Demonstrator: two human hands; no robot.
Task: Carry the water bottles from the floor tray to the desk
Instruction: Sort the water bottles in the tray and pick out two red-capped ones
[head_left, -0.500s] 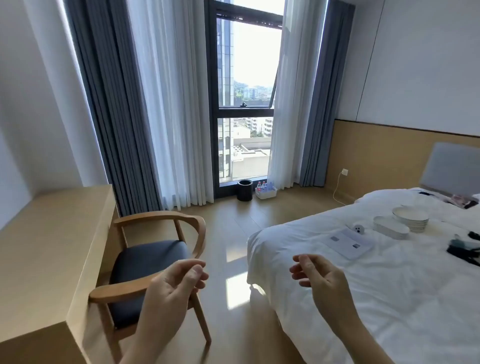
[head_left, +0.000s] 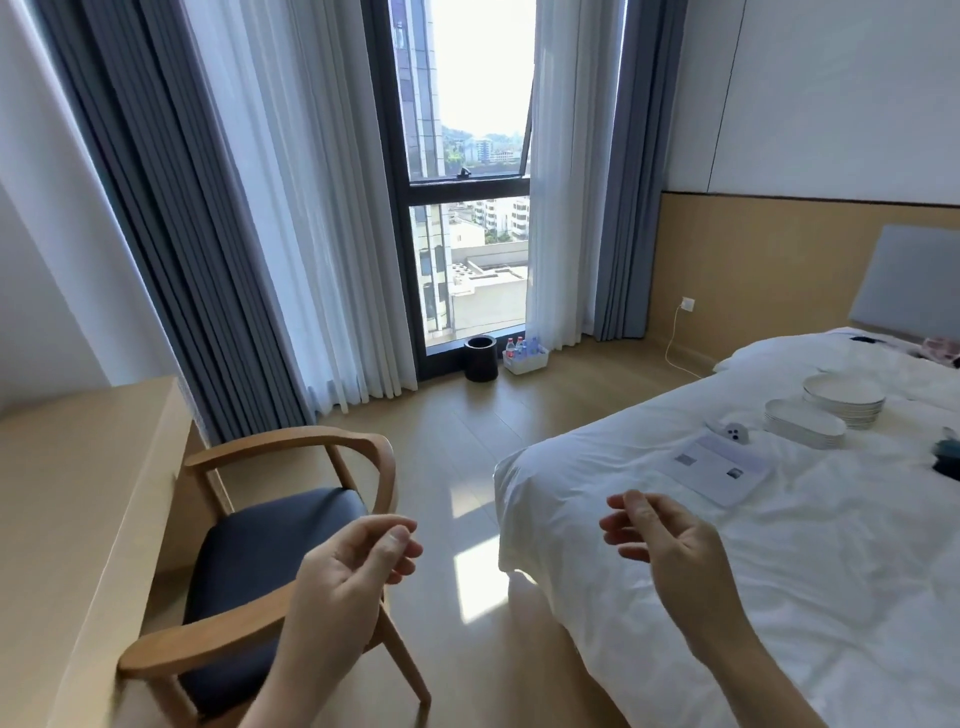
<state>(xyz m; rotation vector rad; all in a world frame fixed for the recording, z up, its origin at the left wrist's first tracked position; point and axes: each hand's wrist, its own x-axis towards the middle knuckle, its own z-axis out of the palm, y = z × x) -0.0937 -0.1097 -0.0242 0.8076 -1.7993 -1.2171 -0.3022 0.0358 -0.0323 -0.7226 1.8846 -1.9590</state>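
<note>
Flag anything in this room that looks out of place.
Stacked plates sit on the bed, an odd spot for dishes. The bottles stand in a tray on the floor by the window, beside a black bin. Nothing looks spilled or broken.

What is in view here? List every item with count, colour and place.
water bottles: several, exact count unclear, clear with red or blue labels, in the floor tray
floor tray: one, white, on the floor by the window
bin: one, black, left of the tray
desk: one, light wood, left wall
chair: one, wood with dark seat, beside the desk
bed: one, white bedding, right
round plates: one stack, white, on the bed
oblong plates: one stack, white, in front of the round ones
sheet of paper: one, white, on the bed
wall socket: one, white, with a cable plugged in
hands: left and right, both empty, fingers loosely curled
</note>
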